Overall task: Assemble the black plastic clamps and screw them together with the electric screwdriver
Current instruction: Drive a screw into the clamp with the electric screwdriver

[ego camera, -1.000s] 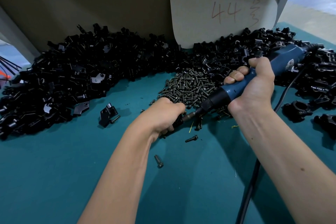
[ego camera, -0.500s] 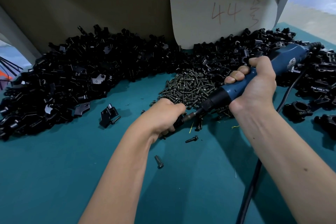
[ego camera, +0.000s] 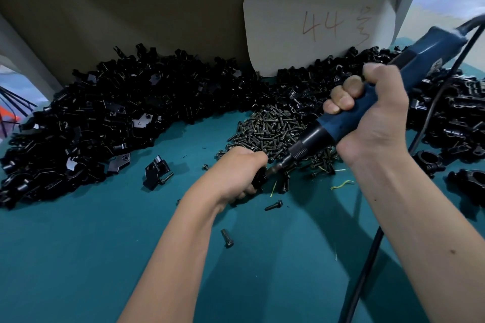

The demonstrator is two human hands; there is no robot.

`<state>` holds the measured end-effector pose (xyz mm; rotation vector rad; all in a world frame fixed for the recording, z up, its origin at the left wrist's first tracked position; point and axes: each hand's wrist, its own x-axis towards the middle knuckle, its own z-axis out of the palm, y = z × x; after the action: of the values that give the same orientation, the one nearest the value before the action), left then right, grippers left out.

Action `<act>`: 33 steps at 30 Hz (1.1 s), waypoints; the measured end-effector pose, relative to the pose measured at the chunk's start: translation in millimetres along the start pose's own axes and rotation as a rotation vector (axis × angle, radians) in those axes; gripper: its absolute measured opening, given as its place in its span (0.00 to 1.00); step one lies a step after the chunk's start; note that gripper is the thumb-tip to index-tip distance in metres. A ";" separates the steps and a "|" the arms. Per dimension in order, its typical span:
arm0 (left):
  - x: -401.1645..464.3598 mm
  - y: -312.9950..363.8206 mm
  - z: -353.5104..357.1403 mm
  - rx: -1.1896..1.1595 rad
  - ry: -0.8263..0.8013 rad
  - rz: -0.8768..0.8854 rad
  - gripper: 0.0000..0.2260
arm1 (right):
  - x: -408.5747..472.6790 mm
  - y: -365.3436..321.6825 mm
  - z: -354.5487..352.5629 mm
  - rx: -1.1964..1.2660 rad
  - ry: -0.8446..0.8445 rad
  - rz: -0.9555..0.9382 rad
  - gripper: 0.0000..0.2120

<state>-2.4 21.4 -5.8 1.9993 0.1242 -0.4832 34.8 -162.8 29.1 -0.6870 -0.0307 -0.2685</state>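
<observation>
A left hand is gripping a black plastic clamp on the teal table while the right hand is clenching the electric screwdriver, its tip touching the clamp

clamp: mostly hidden in left hand | screwdriver bit tip: hidden | cable: cut off below

A pale card with rounded corners leans upright against the back wall, its lower edge behind the heap of black clamp parts. On it, handwritten in thin reddish-brown pen, stands the number "44", followed to the right by one looser handwritten character that cannot be made out for certain. The blue electric screwdriver carries a small light mark near its rear end, too blurred to read.
</observation>
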 end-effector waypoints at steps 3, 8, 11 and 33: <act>0.7 0.4 -3.0 -0.019 -0.052 0.030 0.11 | -2.1 -9.5 4.4 -0.009 -0.150 -0.020 0.13; -0.4 -9.1 -16.5 0.010 -0.039 0.108 0.10 | -0.1 -22.8 2.7 0.165 -0.163 0.043 0.12; 4.9 -19.4 -27.6 0.135 0.240 0.249 0.13 | 6.5 -25.4 1.4 0.261 0.038 0.023 0.12; 20.4 -28.8 6.8 0.380 0.528 0.362 0.09 | 6.4 14.7 -6.3 0.175 0.491 0.003 0.11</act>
<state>5.9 26.3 -40.3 2.4167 -0.0093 0.2816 44.4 -157.3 15.8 -0.4333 0.4111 -0.4204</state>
